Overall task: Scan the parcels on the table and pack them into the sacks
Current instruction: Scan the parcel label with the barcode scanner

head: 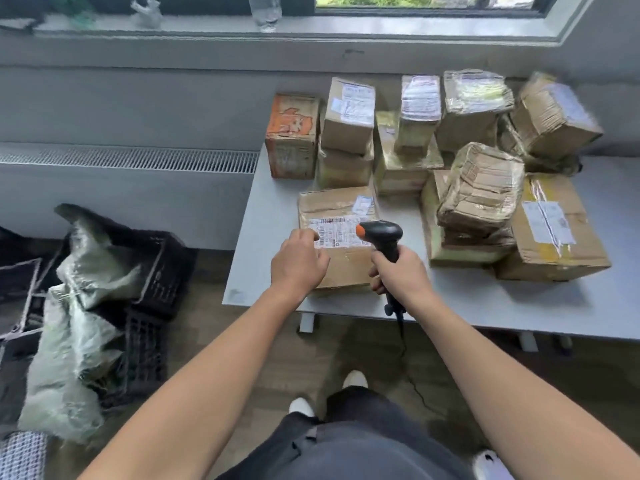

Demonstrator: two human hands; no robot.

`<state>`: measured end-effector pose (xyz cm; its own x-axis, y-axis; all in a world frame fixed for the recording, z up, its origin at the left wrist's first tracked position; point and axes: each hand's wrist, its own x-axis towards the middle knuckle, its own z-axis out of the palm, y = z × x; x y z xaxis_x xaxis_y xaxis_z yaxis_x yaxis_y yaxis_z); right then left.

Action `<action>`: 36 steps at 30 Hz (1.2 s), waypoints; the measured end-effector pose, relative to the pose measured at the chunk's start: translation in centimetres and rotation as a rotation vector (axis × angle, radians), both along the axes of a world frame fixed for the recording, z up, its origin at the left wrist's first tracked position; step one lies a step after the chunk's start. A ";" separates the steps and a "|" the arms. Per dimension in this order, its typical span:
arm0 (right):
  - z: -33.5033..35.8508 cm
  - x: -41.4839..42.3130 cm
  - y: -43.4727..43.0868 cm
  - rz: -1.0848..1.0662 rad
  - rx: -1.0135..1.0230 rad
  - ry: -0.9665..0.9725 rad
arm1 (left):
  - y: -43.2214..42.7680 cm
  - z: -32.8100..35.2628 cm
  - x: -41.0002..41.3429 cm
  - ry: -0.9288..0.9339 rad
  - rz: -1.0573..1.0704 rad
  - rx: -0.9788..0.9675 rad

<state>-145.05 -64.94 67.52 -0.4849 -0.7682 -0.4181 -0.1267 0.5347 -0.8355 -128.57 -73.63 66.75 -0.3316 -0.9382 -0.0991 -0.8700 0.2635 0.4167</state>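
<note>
Two hands are working at the near edge of the table (485,306). The right hand (398,271) is wrapping tight round the handle of the black scanner (381,233). The scanner's long axis is running 6 to 12, its orange-tipped nose pointing toward 9 o'clock over the label (341,230) on the flat parcel (337,206). That parcel is lying lengthwise 12 to 6, just at 11 o'clock of the grip. The left hand (298,261) is resting on the parcel's left edge, fingers bent; whether it's clasping, I cannot tell. More parcels (481,188) are piling up from 12 to 3 o'clock. Down at 8 o'clock, pale green sacks (76,306) are slumping over black crates (162,268), their insides hidden.
</note>
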 end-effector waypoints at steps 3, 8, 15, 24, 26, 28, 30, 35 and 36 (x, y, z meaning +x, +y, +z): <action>-1.2 0.2 -0.8 0.054 0.041 0.018 | -0.4 -0.7 -0.1 -0.017 0.024 0.023; -1.6 1.2 -1.7 0.102 0.036 0.010 | -1.3 -1.2 0.6 -0.029 0.049 0.030; -1.6 2.6 -3.3 0.076 0.030 0.037 | -3.4 -1.7 1.5 -0.015 0.033 0.031; -1.8 4.4 -6.1 -0.039 0.120 0.111 | -6.8 -2.0 2.9 0.004 -0.109 0.022; -2.0 4.5 -6.3 -0.048 0.123 0.131 | -7.7 -2.1 2.7 0.005 -0.137 0.016; -2.1 4.3 -6.4 -0.051 0.131 0.142 | -8.2 -2.2 2.4 0.001 -0.158 0.011; -2.2 3.8 -6.4 -0.074 0.114 0.126 | -8.4 -2.2 1.7 -0.002 -0.190 0.003; -2.0 0.7 -6.3 -0.165 0.093 0.093 | -8.9 -1.9 -1.5 -0.028 -0.238 -0.043; -1.9 -0.1 -6.3 -0.179 0.095 0.094 | -8.9 -1.8 -2.3 -0.024 -0.255 -0.044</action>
<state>-145.14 -71.24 65.61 -0.6503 -0.6254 -0.4312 -0.0972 0.6315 -0.7693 -130.87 -82.50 64.91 -0.5562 -0.8280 -0.0704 -0.7825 0.4933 0.3800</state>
